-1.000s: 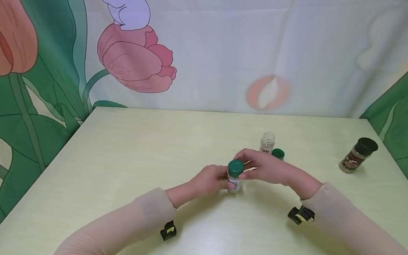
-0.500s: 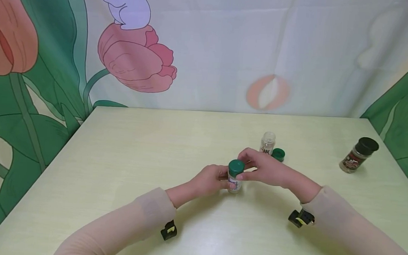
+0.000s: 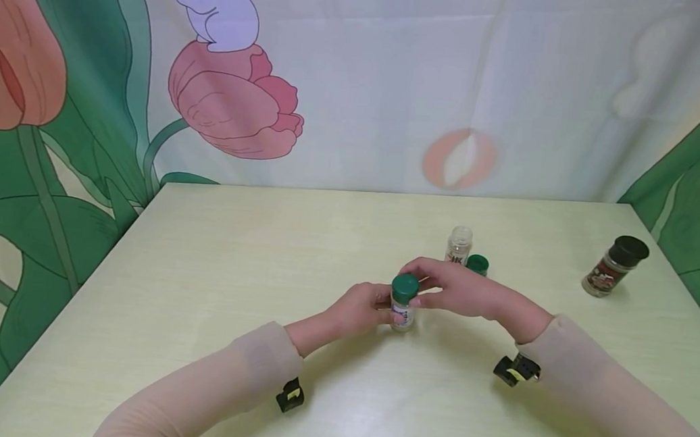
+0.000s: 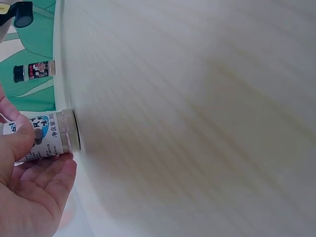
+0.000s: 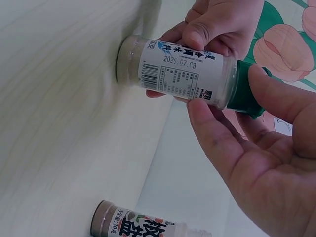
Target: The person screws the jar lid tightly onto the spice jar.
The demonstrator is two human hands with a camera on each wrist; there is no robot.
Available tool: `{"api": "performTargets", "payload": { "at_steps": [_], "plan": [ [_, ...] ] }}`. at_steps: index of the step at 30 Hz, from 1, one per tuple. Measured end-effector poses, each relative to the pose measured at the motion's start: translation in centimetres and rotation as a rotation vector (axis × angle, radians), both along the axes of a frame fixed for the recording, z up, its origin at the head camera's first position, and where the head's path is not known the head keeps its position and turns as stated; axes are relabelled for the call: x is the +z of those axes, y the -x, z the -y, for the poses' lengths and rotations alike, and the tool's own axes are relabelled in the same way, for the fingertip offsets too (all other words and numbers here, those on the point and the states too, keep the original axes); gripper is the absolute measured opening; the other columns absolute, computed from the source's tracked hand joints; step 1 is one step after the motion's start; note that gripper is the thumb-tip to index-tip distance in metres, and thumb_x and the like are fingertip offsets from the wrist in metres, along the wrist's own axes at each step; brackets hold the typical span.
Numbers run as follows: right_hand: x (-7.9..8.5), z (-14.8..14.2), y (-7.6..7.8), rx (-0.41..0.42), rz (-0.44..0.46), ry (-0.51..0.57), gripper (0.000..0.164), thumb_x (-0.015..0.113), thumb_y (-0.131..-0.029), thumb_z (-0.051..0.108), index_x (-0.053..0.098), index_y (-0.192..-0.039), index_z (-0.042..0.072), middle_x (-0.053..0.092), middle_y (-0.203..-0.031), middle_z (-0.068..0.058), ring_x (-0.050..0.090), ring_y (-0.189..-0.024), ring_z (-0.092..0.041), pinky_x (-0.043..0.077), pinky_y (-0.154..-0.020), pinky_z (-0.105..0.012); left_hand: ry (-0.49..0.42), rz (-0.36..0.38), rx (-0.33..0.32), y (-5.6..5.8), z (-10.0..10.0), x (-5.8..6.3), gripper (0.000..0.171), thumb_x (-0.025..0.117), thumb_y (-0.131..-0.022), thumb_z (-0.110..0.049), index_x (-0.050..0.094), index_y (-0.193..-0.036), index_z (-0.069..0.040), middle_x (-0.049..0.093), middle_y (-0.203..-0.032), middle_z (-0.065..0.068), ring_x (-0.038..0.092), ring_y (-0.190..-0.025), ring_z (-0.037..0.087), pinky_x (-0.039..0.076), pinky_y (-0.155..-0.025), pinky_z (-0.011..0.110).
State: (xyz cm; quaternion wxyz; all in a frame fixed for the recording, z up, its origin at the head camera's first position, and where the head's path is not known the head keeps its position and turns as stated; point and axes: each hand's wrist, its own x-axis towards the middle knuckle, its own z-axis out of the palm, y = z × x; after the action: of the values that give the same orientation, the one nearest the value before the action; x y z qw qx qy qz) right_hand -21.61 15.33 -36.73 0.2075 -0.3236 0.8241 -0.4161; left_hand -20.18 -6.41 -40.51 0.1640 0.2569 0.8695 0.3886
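A small seasoning bottle point(image 3: 403, 315) with a white label stands upright on the table, its green cap point(image 3: 405, 287) on top. My left hand point(image 3: 357, 308) grips the bottle's body, with the thumb across the label in the left wrist view. Around the green cap, my right hand point(image 3: 456, 287) curls its thumb and fingers. In the right wrist view the thumb presses on the cap's side, and one fingertip touches the bottle's label point(image 5: 177, 74) just below it. Some of the right fingers are hidden behind the cap.
Behind my right hand stands an uncapped clear bottle point(image 3: 460, 240), partly hidden, with a loose green cap point(image 3: 477, 262) beside it. A black-capped seasoning bottle point(image 3: 610, 269) stands near the table's right edge. A printed cloth point(image 3: 365, 91) hangs behind the table point(image 3: 251, 239).
My right fingers have shifted slightly around the green cap, first a little right, then back left. My left hand and the bottle have stayed in place.
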Motion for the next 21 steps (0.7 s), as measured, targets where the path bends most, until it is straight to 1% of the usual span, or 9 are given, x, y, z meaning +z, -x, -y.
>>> {"api": "performTargets", "payload": {
  "at_steps": [5, 10, 14, 21],
  "plan": [
    [-0.05, 0.19, -0.16, -0.017, -0.03, -0.004, 0.031, 0.066, -0.098, 0.007, 0.057, -0.127, -0.001, 0.068, -0.125, -0.019, 0.063, -0.125, -0.04, 0.048, -0.113, -0.057, -0.008, 0.01, 0.006, 0.0, -0.07, 0.0, 0.03, 0.072, -0.096, -0.012, 0.069, -0.121, 0.003, 0.073, -0.125, 0.02, 0.068, -0.126, 0.032, 0.055, -0.106, 0.04],
    [0.06, 0.33, -0.3, -0.044, -0.018, -0.023, 0.031, 0.067, -0.098, 0.007, 0.057, -0.126, 0.001, 0.068, -0.125, -0.018, 0.064, -0.125, -0.04, 0.047, -0.114, -0.057, -0.005, 0.013, 0.004, 0.01, -0.01, -0.02, 0.03, 0.071, -0.096, -0.013, 0.069, -0.121, 0.003, 0.073, -0.126, 0.02, 0.068, -0.125, 0.032, 0.055, -0.107, 0.039],
    [-0.03, 0.36, -0.3, -0.054, -0.027, -0.032, 0.031, 0.067, -0.098, 0.008, 0.056, -0.126, 0.0, 0.068, -0.124, -0.018, 0.065, -0.124, -0.04, 0.048, -0.113, -0.056, 0.001, 0.016, -0.002, -0.01, 0.02, 0.08, 0.031, 0.071, -0.096, -0.013, 0.068, -0.122, 0.003, 0.073, -0.126, 0.02, 0.067, -0.126, 0.032, 0.055, -0.107, 0.038],
    [-0.05, 0.6, -0.58, -0.063, -0.03, -0.007, 0.032, 0.069, -0.097, 0.01, 0.055, -0.124, -0.002, 0.068, -0.123, -0.019, 0.065, -0.123, -0.041, 0.052, -0.109, -0.056, 0.001, 0.021, 0.006, -0.08, -0.01, 0.16, 0.03, 0.071, -0.096, -0.013, 0.069, -0.121, 0.003, 0.073, -0.126, 0.019, 0.067, -0.126, 0.032, 0.055, -0.107, 0.038]
  ]
}}
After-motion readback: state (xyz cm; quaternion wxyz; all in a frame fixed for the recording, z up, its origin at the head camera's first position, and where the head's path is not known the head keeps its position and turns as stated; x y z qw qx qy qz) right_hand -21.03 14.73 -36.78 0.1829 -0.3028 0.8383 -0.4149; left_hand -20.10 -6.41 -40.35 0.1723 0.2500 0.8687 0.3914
